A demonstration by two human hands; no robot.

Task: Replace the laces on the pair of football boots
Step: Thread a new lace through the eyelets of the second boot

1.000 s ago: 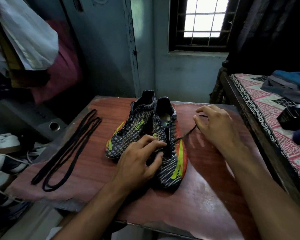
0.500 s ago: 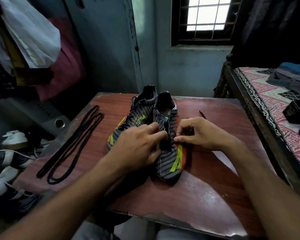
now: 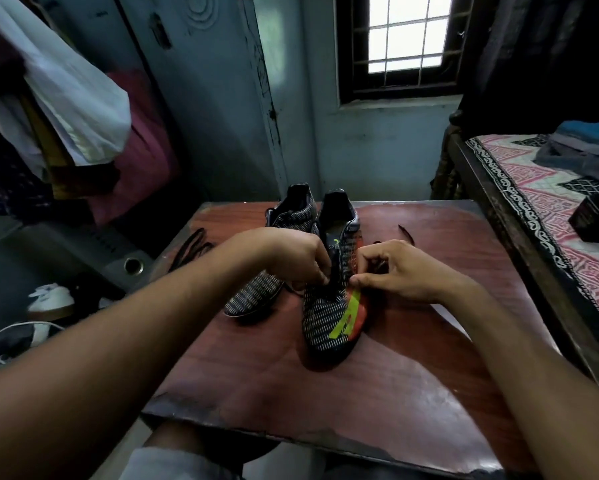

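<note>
Early: both hands, left hand (image 3: 296, 258) and right hand (image 3: 400, 273), pinch old lace (image 3: 406, 233) on right boot (image 3: 332, 306); new laces (image 3: 190, 245) at 10 o'clock unused.

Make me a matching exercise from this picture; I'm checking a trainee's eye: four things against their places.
Things:
1. right boot
2. spare laces
3. white shoe
4. black box

Places:
A. on the bed
B. on the floor, left of the table
C. at the table's left edge
D. under both hands

Pairs: 1-D, 2-C, 3-B, 4-A
</note>
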